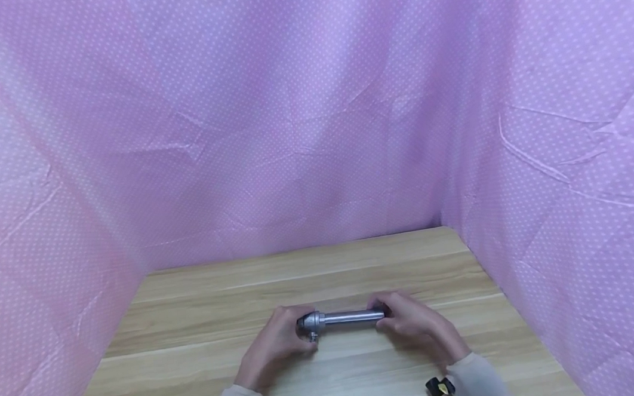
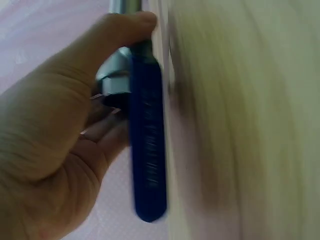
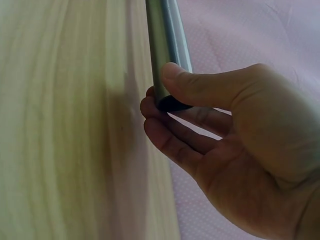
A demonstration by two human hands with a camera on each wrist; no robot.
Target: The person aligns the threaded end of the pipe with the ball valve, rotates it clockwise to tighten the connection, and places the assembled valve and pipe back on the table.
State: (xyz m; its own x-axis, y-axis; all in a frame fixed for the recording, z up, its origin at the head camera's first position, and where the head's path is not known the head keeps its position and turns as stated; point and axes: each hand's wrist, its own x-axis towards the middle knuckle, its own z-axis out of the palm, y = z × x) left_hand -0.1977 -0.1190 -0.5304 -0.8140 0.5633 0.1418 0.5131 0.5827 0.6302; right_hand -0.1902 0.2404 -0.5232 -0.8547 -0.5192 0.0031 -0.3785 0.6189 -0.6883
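A metal ball valve (image 1: 314, 322) with a straight steel pipe (image 1: 352, 317) joined to it lies level between the two hands, close over the table. My left hand (image 1: 281, 334) grips the valve, thumb on the near side and fingers at the far side. In the left wrist view the valve's blue lever handle (image 2: 148, 135), with faint raised lettering, points back past the palm. At the pipe's far end on the right, my right hand (image 1: 409, 319) pinches it between thumb and fingers. The right wrist view shows the pipe's dark open end (image 3: 174, 103) near the fingertips.
Under the hands is a light wood-grain table (image 1: 246, 285). Pink cloth (image 1: 293, 163) with white dots hangs behind it and along both sides. Each wrist wears a small black device, the right one (image 1: 440, 388) with a yellow mark.
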